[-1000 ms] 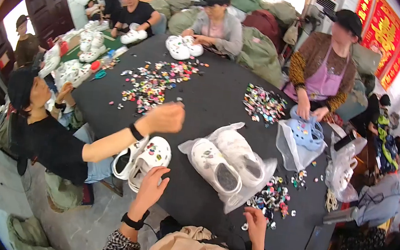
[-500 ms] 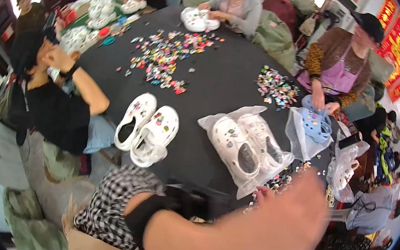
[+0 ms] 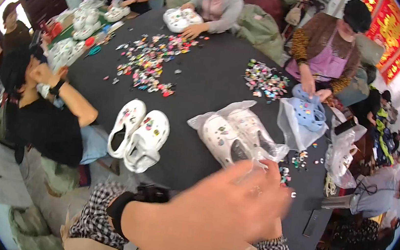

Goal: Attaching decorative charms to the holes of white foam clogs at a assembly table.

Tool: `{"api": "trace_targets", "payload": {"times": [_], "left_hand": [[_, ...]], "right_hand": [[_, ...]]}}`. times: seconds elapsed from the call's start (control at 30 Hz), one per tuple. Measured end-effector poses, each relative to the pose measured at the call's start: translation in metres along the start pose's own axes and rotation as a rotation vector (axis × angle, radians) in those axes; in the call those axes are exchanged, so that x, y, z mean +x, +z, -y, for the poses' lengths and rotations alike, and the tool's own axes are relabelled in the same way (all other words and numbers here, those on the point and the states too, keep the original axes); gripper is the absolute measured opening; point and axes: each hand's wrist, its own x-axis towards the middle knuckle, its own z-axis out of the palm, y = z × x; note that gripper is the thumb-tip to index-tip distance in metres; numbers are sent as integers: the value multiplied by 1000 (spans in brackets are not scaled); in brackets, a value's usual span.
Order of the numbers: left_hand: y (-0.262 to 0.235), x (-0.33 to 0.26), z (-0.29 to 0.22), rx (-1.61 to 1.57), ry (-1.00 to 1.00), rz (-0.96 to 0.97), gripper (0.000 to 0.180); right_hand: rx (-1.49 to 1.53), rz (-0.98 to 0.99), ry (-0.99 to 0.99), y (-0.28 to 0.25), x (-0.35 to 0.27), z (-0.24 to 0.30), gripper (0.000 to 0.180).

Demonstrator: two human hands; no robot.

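Two white clogs [image 3: 220, 133] lie inside a clear plastic bag [image 3: 199, 120] on the black table [image 3: 200, 80]. Your left hand [image 3: 235, 203], blurred, covers part of your right hand [image 3: 272, 172], which is near the bag's closer end; for both, I cannot tell whether the fingers are grasping or released.

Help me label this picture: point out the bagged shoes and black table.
Bagged shoes [image 3: 221, 133]: head view, on the left shoe's upper.
Black table [image 3: 199, 88]: head view, on its bare middle.

Head-height fisheye view, close and downward over the black table [image 3: 205, 78]
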Motion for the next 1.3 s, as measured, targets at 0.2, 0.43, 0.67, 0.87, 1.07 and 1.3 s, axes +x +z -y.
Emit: {"api": "trace_targets", "payload": {"times": [0.2, 0.43, 0.67, 0.87, 1.07, 1.3], "left_hand": [[57, -120, 34, -184, -427, 563, 46], [79, -201, 26, -363, -841, 546, 42], [105, -210, 30, -373, -972, 288, 41], [164, -246, 56, -561, -1270, -124, 42], [174, -277, 62, -888, -1531, -306, 34], [183, -279, 70, -940, -1574, -249, 24]], "right_hand": [[-484, -115, -318, 19, 58, -17, 56], [-612, 197, -114, 25, 91, -27, 29], [-107, 105, -59, 43, 73, 58, 23], [174, 180, -23, 56, 29, 64, 10], [52, 67, -44, 52, -25, 30, 19], [453, 98, 329, 53, -56, -13, 35]]}}
